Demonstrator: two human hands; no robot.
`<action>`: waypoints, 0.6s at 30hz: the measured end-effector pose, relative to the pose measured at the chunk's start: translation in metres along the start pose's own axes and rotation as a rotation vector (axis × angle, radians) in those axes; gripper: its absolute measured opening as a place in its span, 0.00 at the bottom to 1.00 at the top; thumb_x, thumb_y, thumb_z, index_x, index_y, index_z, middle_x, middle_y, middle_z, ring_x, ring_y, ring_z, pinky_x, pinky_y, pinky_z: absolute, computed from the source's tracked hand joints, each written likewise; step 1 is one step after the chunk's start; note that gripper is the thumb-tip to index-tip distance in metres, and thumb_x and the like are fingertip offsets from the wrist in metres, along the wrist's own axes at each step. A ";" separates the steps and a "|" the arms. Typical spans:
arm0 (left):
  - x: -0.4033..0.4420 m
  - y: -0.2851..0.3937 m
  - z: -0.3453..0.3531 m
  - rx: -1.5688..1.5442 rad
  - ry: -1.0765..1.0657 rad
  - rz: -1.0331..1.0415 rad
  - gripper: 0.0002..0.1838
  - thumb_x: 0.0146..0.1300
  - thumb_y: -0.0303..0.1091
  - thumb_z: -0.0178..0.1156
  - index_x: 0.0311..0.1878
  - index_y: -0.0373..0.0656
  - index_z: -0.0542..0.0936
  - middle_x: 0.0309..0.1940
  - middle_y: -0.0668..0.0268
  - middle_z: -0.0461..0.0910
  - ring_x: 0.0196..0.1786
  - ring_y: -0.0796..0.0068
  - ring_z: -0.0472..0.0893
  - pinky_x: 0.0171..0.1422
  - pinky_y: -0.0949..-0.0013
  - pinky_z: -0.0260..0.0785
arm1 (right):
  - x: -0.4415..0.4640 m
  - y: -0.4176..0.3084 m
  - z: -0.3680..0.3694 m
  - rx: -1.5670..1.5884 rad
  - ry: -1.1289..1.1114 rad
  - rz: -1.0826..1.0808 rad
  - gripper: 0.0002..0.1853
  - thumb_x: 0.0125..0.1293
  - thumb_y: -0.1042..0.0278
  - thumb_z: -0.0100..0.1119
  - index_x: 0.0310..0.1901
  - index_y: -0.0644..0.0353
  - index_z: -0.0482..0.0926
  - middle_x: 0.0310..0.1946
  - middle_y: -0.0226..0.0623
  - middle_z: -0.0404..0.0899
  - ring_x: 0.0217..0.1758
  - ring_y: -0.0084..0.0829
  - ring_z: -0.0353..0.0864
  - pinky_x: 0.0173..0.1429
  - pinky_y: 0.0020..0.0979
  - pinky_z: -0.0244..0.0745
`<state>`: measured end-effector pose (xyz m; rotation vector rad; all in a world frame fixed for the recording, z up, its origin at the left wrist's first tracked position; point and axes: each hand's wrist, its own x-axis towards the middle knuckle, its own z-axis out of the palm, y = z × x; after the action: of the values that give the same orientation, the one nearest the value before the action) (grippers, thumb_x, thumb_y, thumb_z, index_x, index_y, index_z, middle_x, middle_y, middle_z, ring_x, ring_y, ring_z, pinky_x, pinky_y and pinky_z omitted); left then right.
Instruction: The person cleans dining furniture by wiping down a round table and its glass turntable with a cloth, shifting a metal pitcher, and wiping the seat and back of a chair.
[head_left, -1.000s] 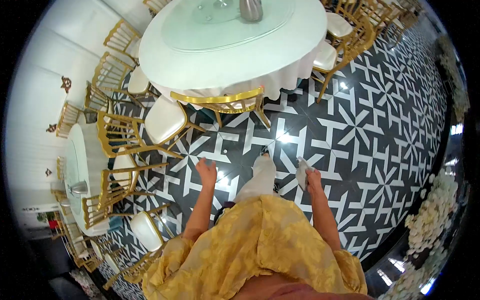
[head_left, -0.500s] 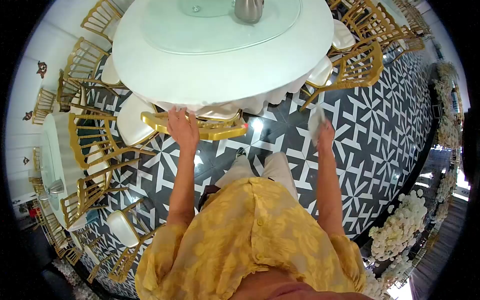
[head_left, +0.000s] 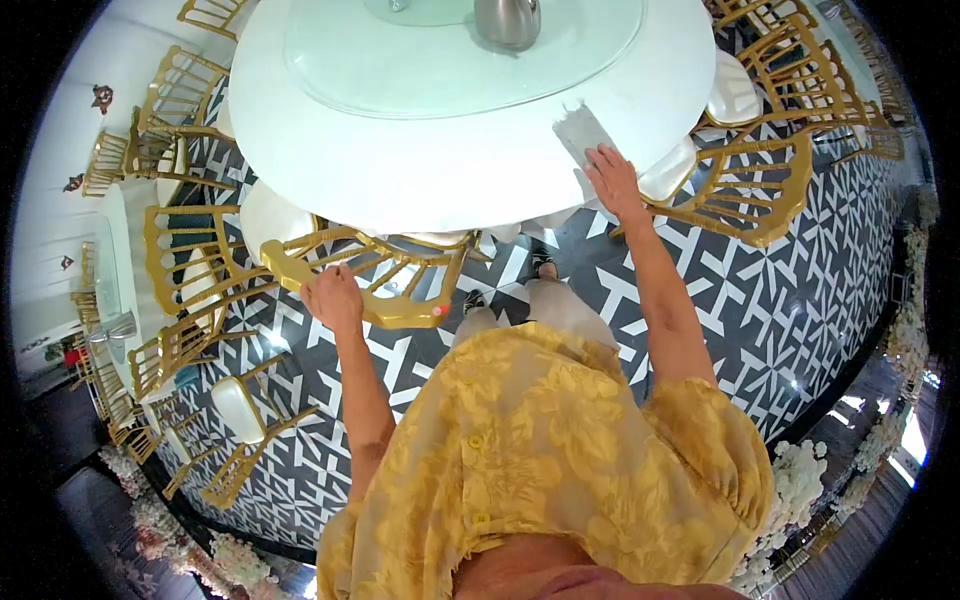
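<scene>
My left hand (head_left: 333, 297) is wrapped round the top rail of a gold chair (head_left: 400, 307), which stands against the near side of a round table. At the table's right part, my right hand (head_left: 612, 180) is at a grey cloth (head_left: 582, 132) on the white tabletop (head_left: 420, 170). The cloth reaches out past my fingertips, and its near end is partly hidden by them. A glass turntable (head_left: 430, 85) and a metal jug (head_left: 508, 22) are farther in on the table.
Gold chairs (head_left: 750, 190) with white seats stand to the right, and several more (head_left: 200, 240) to the left. A second round table (head_left: 115, 270) is at the far left. White flowers (head_left: 795, 480) line the lower right.
The chair has tilted or moved back toward me with my left hand on its rail. My right hand has moved forward from beside the table onto its top with the cloth.
</scene>
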<state>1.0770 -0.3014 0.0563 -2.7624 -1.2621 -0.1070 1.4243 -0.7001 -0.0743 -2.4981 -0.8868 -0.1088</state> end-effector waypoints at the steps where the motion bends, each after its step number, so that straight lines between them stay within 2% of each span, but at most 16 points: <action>1: -0.002 -0.002 0.005 -0.015 0.049 0.000 0.15 0.66 0.46 0.59 0.35 0.46 0.87 0.33 0.61 0.87 0.40 0.59 0.83 0.69 0.55 0.61 | 0.004 0.004 -0.001 0.046 0.056 0.008 0.22 0.71 0.56 0.54 0.60 0.61 0.75 0.58 0.49 0.78 0.63 0.50 0.74 0.69 0.48 0.67; 2: -0.005 -0.002 0.009 -0.033 0.091 -0.006 0.14 0.65 0.45 0.60 0.33 0.46 0.87 0.32 0.62 0.87 0.39 0.60 0.83 0.69 0.55 0.62 | 0.009 0.010 -0.007 0.047 0.039 0.008 0.22 0.71 0.56 0.54 0.60 0.61 0.75 0.58 0.49 0.78 0.63 0.50 0.74 0.69 0.48 0.67; 4: -0.001 -0.002 0.005 -0.013 0.042 -0.039 0.12 0.63 0.43 0.63 0.31 0.46 0.87 0.31 0.64 0.86 0.39 0.61 0.83 0.69 0.56 0.63 | 0.034 -0.002 -0.025 -0.080 0.052 0.194 0.22 0.69 0.56 0.56 0.60 0.57 0.74 0.54 0.48 0.78 0.60 0.50 0.75 0.65 0.49 0.70; 8: -0.003 -0.005 0.014 -0.015 0.021 -0.072 0.09 0.60 0.40 0.65 0.30 0.48 0.87 0.28 0.65 0.85 0.37 0.62 0.83 0.69 0.58 0.63 | 0.041 -0.016 -0.024 0.027 -0.053 0.162 0.20 0.69 0.57 0.57 0.59 0.53 0.75 0.52 0.46 0.77 0.58 0.49 0.76 0.58 0.50 0.75; 10: -0.005 -0.003 0.020 0.018 0.127 -0.051 0.08 0.60 0.41 0.65 0.30 0.48 0.87 0.28 0.65 0.84 0.37 0.62 0.82 0.69 0.58 0.63 | 0.037 -0.006 -0.011 -0.026 -0.067 0.074 0.17 0.69 0.60 0.56 0.59 0.50 0.75 0.54 0.44 0.76 0.56 0.49 0.77 0.54 0.50 0.78; 12: -0.004 0.001 0.010 0.020 0.107 -0.061 0.09 0.59 0.41 0.66 0.30 0.48 0.86 0.28 0.65 0.84 0.37 0.62 0.82 0.68 0.58 0.63 | 0.049 0.003 0.001 -0.049 -0.073 0.142 0.16 0.70 0.62 0.56 0.58 0.50 0.74 0.53 0.44 0.76 0.53 0.49 0.78 0.50 0.48 0.80; 14: -0.004 0.000 0.009 0.021 0.088 -0.061 0.09 0.59 0.41 0.66 0.30 0.48 0.86 0.28 0.65 0.84 0.37 0.62 0.82 0.68 0.58 0.63 | 0.059 -0.013 0.017 -0.033 0.120 0.432 0.15 0.70 0.66 0.53 0.57 0.52 0.75 0.53 0.43 0.76 0.49 0.48 0.81 0.48 0.46 0.81; 15: -0.004 0.000 0.013 0.019 0.096 -0.064 0.09 0.58 0.41 0.66 0.29 0.48 0.86 0.28 0.65 0.84 0.37 0.62 0.82 0.67 0.58 0.63 | 0.062 -0.022 0.043 -0.056 0.153 0.486 0.15 0.70 0.70 0.51 0.57 0.55 0.75 0.52 0.43 0.77 0.46 0.47 0.82 0.46 0.44 0.81; 16: -0.004 0.000 0.014 0.014 0.105 -0.067 0.09 0.58 0.41 0.66 0.29 0.48 0.86 0.28 0.65 0.84 0.37 0.62 0.82 0.66 0.57 0.63 | 0.062 -0.035 0.072 -0.021 0.137 0.445 0.16 0.69 0.73 0.49 0.57 0.56 0.75 0.52 0.44 0.77 0.45 0.48 0.83 0.46 0.45 0.81; 17: -0.005 0.002 0.013 0.013 0.105 -0.069 0.09 0.58 0.41 0.66 0.29 0.48 0.86 0.28 0.65 0.84 0.37 0.62 0.82 0.66 0.57 0.63 | 0.064 -0.060 0.088 -0.068 0.039 0.324 0.17 0.68 0.74 0.50 0.58 0.56 0.75 0.51 0.45 0.78 0.45 0.47 0.83 0.45 0.45 0.81; 18: -0.004 0.003 0.009 0.007 0.101 -0.077 0.08 0.58 0.41 0.66 0.29 0.48 0.86 0.28 0.65 0.84 0.37 0.62 0.82 0.66 0.57 0.63 | 0.062 -0.093 0.091 0.024 -0.021 0.185 0.18 0.67 0.74 0.49 0.58 0.56 0.75 0.52 0.44 0.78 0.46 0.46 0.83 0.46 0.45 0.80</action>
<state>1.0762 -0.3054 0.0472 -2.6657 -1.3396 -0.2442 1.4088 -0.5596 -0.1018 -2.5482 -0.6570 -0.0108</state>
